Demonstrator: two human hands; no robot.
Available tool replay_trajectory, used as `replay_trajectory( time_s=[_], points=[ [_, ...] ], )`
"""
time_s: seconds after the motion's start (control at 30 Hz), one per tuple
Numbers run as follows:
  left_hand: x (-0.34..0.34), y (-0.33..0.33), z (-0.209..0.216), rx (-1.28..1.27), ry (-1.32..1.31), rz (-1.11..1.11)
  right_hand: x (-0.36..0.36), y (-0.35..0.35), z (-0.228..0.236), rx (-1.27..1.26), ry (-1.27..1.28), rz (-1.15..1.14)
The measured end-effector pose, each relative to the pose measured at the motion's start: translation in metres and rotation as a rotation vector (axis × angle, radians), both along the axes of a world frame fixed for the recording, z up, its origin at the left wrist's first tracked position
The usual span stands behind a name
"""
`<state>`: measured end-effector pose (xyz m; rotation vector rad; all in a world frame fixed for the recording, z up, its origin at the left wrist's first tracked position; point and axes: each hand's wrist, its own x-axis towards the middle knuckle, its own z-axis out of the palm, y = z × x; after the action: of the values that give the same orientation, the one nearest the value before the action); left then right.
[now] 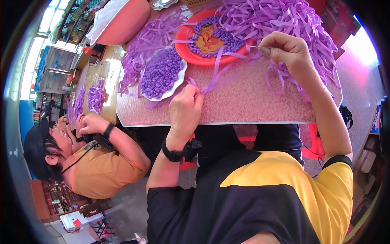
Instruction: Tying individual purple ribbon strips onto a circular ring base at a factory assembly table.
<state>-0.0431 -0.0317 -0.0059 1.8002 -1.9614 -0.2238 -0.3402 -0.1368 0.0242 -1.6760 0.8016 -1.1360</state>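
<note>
My left hand (185, 106) is closed near the front edge of the pink table, pinching a purple ribbon (219, 75) and a bit of sheer purple fabric. The ribbon runs up and to the right from its fingertips. Higher on the right, my right hand (286, 53) pinches a thin pale piece, too small to name, beside the ribbon over the rim of a red plate (185, 55). Loose purple beads (231, 42) lie on that plate. Closer to my left hand, a white scalloped dish (180, 81) holds a heap of purple beads (161, 75).
A big pile of purple ribbons (276, 20) covers the far right of the table (252, 101). Sheer purple fabric (158, 32) lies at the far left, below a large pink basin (122, 22). To my left, a person in an orange shirt (105, 171) sits at a wooden table.
</note>
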Motion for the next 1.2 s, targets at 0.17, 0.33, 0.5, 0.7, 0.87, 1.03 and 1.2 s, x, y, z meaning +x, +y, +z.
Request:
replay_trajectory(
  time_s=[0.17,0.33,0.5,0.7,0.87,1.03,1.2],
  points=[
    [-0.002,0.011,0.028,0.149,0.430,0.003,-0.001,0.001,0.004,-0.069,0.143,-0.058],
    [0.036,-0.032,0.114,-0.069,0.567,0.086,-0.005,-0.004,-0.005,-0.129,0.169,-0.059],
    [0.143,-0.154,0.197,-0.526,0.793,0.179,-0.005,-0.006,-0.002,-0.191,0.205,-0.100],
    [0.203,-0.198,0.191,-0.441,0.274,0.419,0.003,-0.008,0.004,-0.196,0.212,-0.106],
    [0.007,-0.132,0.109,-0.217,0.029,-0.104,-0.017,-0.006,0.000,-0.188,0.269,-0.152],
    [-0.021,-0.129,0.039,-0.188,-0.029,-0.238,-0.007,-0.007,0.003,-0.256,0.324,-0.127],
    [-0.034,-0.145,0.020,-0.237,-0.051,-0.257,-0.007,-0.003,0.009,-0.230,0.359,-0.109]
  ],
)
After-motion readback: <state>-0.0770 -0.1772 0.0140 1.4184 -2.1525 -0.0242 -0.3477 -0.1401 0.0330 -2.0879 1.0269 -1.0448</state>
